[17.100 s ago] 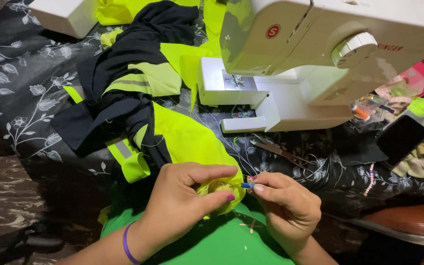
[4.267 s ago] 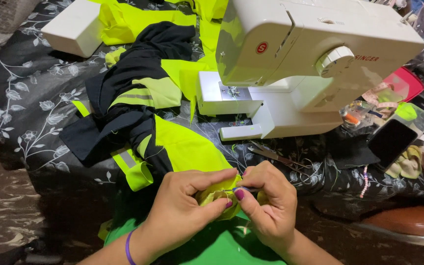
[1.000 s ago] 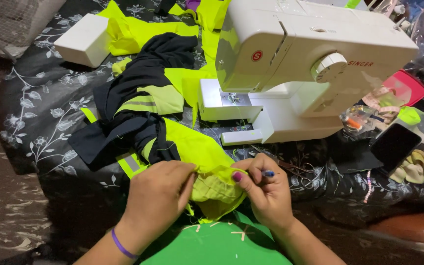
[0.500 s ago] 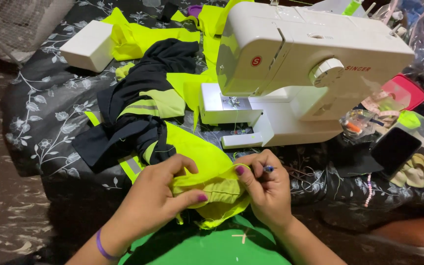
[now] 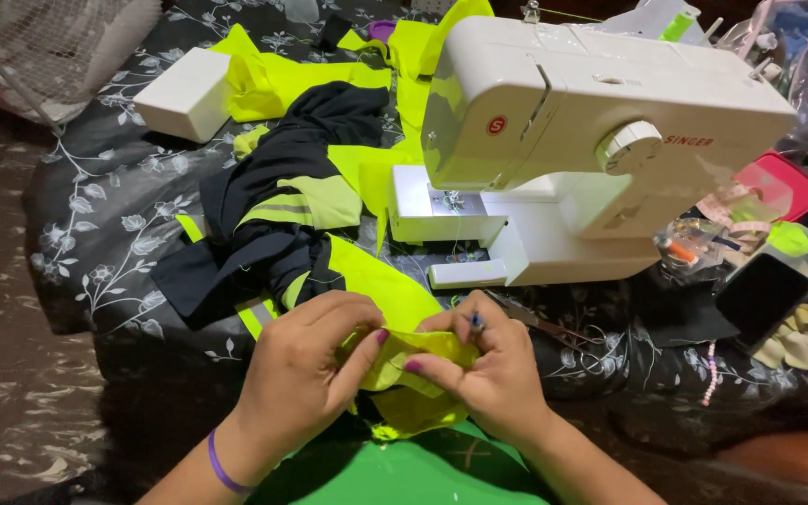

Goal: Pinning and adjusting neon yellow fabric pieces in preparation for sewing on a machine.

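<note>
My left hand (image 5: 306, 374) pinches a fold of the yellow cloth (image 5: 413, 351) between thumb and forefinger, closed tight on it. My right hand (image 5: 483, 369) is closed too, gripping the same fold from the other side and holding a small blue-handled tool (image 5: 475, 323) that pokes up between my fingers (image 5: 451, 327); I take it for a seam ripper, though its tip is hidden.

The cloth sits bunched between my two thumbs, its long edge running left to right from one hand to the other, the loose end hanging down below my fingers toward the green fabric (image 5: 404, 472) in my lap. The tool's handle points up and away from me, toward the sewing machine (image 5: 591, 140) beyond my knuckles.

What worries me: the fold is stretched taut, so if the blade slips it could nick the cloth itself instead of a thread, or jab my left thumb, which lies just beside it. Pulling too hard could tear the seam. The scissors (image 5: 540, 323) lie just past my right fingers.
</note>
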